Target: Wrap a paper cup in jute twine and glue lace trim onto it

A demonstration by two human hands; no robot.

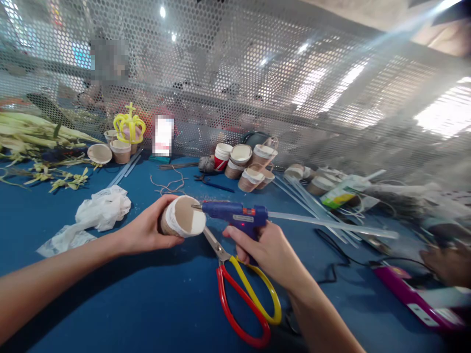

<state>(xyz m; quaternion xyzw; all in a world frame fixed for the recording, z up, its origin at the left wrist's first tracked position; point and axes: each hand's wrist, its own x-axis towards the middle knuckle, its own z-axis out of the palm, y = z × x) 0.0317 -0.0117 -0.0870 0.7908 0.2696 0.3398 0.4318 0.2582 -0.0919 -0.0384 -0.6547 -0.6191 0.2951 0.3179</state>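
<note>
My left hand is wrapped round a brown paper cup held on its side, its white-rimmed base facing me. My right hand grips a blue hot glue gun, its nozzle touching the right edge of the cup's base. A clear glue stick juts out of the gun's back toward the right. Scissors with red and yellow handles lie on the blue table just below both hands.
Several paper cups stand at the back, near a yellow crown shape. Crumpled white plastic lies at left, green leaves at far left. A perforated metal screen walls the rear. Another person's hand and a purple tool are at right.
</note>
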